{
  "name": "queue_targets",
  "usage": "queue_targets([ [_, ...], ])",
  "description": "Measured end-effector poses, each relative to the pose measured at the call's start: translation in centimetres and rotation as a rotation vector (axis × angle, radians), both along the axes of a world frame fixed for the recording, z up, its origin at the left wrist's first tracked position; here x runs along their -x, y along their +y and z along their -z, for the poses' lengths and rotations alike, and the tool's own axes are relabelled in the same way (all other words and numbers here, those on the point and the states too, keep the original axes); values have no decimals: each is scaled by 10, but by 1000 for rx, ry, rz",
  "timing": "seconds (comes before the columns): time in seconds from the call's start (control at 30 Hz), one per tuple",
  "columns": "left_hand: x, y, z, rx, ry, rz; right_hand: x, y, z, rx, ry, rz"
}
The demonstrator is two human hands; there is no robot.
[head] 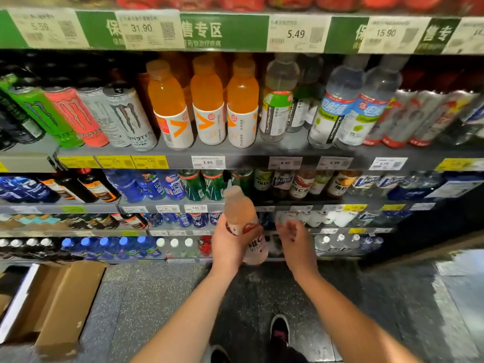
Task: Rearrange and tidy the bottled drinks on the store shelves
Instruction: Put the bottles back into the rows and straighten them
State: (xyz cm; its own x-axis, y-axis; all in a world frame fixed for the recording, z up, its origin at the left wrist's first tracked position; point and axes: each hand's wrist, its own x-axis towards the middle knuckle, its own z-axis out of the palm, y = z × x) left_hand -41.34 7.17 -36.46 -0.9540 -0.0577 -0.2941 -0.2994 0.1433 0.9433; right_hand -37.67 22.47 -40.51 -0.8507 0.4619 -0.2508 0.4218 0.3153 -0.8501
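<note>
- While the left hand (228,244) wraps its fingers and thumb round the middle of a pale pink bottle (245,226), the bottle stands nearly upright in mid-air in front of the lower shelves, its cap pointing up and leaning slightly left.
- The right hand (294,241) hangs just beside the bottle, fingers loosely spread and holding nothing; whether it touches the label I cannot tell, as the hand is blurred.
- Both bare forearms reach in from the bottom edge, and a dark shoe (279,330) shows on the speckled floor (146,292) between them.
- Behind the held bottle runs a shelf of small drinks: green bottles (203,184) to its left, blue bottles (157,186) further left, and white-labelled bottles (301,183) to its right.
- One shelf higher stand three orange bottles (207,100) in a row, with tall Monster cans (128,115) to their left and clear water bottles (345,106) to their right.
- White and yellow price tags (208,162) line the shelf edges, and a green sign strip (225,31) crosses the top.
- An open cardboard box (60,302) lies on the floor at the lower left, well apart from the hands.
</note>
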Motion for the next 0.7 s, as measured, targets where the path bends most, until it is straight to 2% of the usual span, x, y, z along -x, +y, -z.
queue_targets([
  [0.1, 13, 12, 9, 16, 48, -51, 54, 17, 23, -145, 71, 157],
  [0.2, 26, 20, 27, -7, 47, -126, 113, 23, 56, -209, 121, 220],
  [0.27, 37, 26, 38, -14, 45, -161, 145, 21, 77, -191, 182, 307],
  [0.33, 46, 32, 43, -20, 47, -185, 168, 17, 87, -86, 216, 424],
  [0.4, 51, 36, 46, -30, 51, -202, 181, 15, 94, -50, 189, 498],
  [0.53, 53, 33, 50, -43, 53, -199, 191, 15, 97, -197, 218, 613],
  [0.7, 45, 20, 54, -16, 53, -170, 192, 16, 95, -166, 178, 611],
])
